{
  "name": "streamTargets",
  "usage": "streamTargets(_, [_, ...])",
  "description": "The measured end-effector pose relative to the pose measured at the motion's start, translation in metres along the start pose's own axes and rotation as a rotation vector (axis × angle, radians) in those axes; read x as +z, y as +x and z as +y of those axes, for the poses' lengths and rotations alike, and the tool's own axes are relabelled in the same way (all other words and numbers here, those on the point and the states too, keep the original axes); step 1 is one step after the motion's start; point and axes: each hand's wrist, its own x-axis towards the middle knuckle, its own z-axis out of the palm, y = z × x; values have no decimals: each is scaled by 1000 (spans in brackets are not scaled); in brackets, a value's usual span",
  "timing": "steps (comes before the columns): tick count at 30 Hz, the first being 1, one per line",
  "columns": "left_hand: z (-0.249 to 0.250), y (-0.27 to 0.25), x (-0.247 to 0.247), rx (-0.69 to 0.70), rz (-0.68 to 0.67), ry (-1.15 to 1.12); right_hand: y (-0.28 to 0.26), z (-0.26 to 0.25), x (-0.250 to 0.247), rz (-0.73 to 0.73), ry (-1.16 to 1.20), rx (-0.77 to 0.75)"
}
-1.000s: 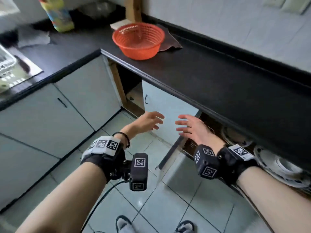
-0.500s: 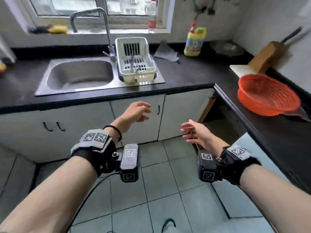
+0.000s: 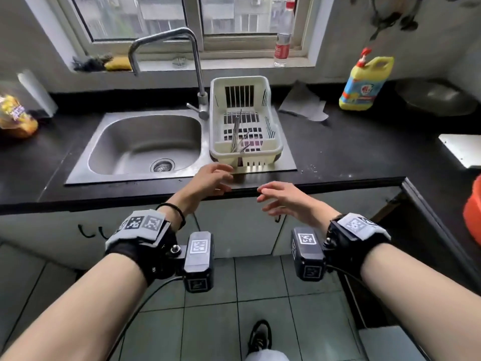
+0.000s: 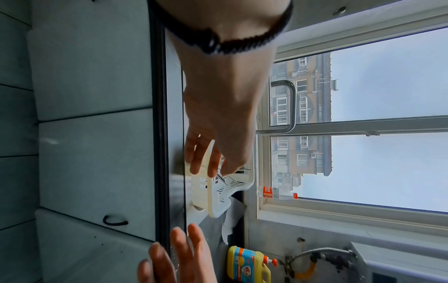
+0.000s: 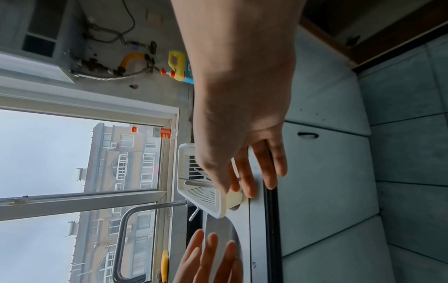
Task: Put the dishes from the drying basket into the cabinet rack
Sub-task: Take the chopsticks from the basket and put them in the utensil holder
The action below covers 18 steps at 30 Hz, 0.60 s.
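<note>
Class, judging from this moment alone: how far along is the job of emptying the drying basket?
Nearly done, it seems: the drying basket holds no plates or bowls, only thin metal utensils, possibly chopsticks. In hand: nothing; the left hand and right hand are empty and open, near the basket's front. Left: those utensils. The cabinet rack is out of view.

Black counter point(image 3: 351, 157) along the wall beneath a window point(image 3: 161, 16). Steel sink point(image 3: 145, 147) set into it, curved tap point(image 3: 166, 37) rising behind. Yellow detergent bottle point(image 3: 364, 84) with a red cap standing far right, crumpled grey cloth point(image 3: 304, 105) to its left. Clear plastic bottle point(image 3: 282, 40) with a red label upright on the sill; yellow sponge point(image 3: 117, 64) and dark scrubber point(image 3: 88, 62) farther left. Yellow snack bag point(image 3: 15, 118) at the left edge. Orange basket point(image 3: 472, 212) at the right edge. Pale cabinet doors point(image 3: 239, 230) below, grey floor tiles point(image 3: 260, 282).
</note>
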Motion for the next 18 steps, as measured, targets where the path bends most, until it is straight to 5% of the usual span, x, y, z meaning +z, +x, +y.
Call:
streamTargets(11, [0,124,-23,105,121,152,136,-32,-3,121,97,85])
streamTargets(18, [-8,204,-35,272,-46,525,193,-43,-9,214,106,102])
